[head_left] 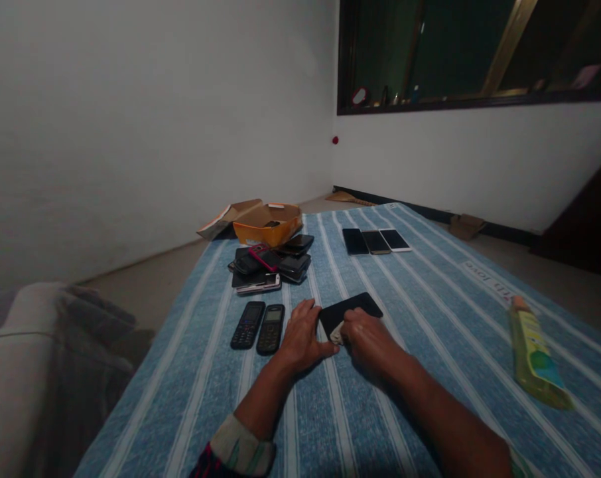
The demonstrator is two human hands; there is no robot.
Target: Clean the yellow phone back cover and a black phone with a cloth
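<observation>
A black smartphone [343, 309] is laid flat, screen up, on a blue striped cloth [290, 438], directly in front of the person. Its left end is held by the left hand [304, 337], with the fingers set at the far side and the thumb at the near edge. A small whitish wad [336, 334] is gripped in the bunched fingers of the right hand [367, 338] and pressed to the phone near its lower left corner. Just to the left of the left hand, two keypad phones [270, 330] are placed side by side. Beyond them, a heap of phones [261, 282] is piled up, a pink-edged one [265, 256] being seen on top. Behind the heap an opened orange box [265, 234] is set. Farther off to the right, three phones [379, 243] are lined up in a row. Near the cloth's right edge, a bottle of yellowish liquid [536, 358] is laid on its side.
</observation>
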